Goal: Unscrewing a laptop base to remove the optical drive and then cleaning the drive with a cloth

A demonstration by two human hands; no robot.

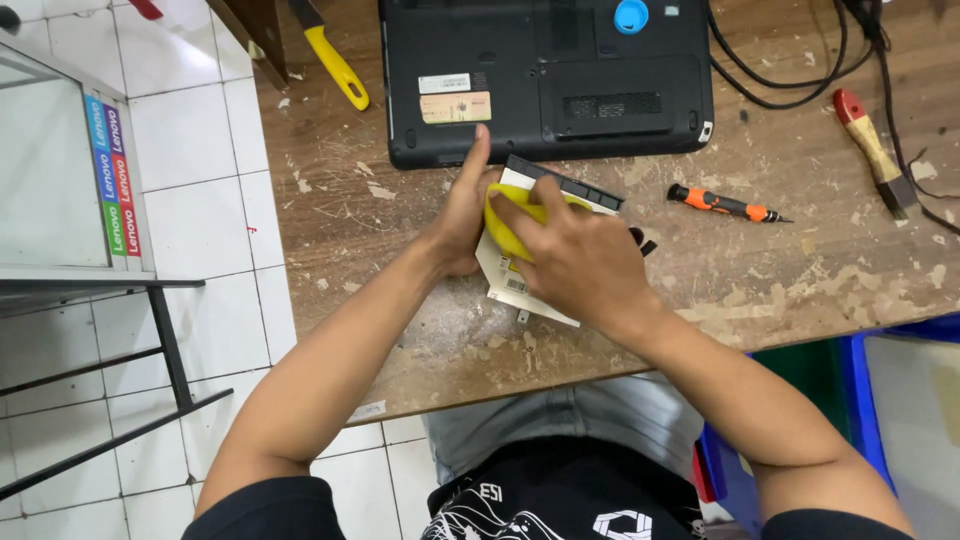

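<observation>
A flat optical drive [500,280] with a white label and a dark front strip lies on the worn wooden table [780,280], just in front of an upturned black laptop [545,80]. My left hand [462,215] grips the drive's left edge, thumb pointing up toward the laptop. My right hand [580,262] presses a yellow cloth [510,230] onto the top of the drive, fingers closed over it. Most of the drive is hidden under both hands.
An orange and black screwdriver [722,203] lies to the right of the drive. A brush with a red and wooden handle [872,150] and black cables [790,70] sit further right. A yellow-handled tool [335,65] lies at the back left. A blue cap [631,15] rests on the laptop.
</observation>
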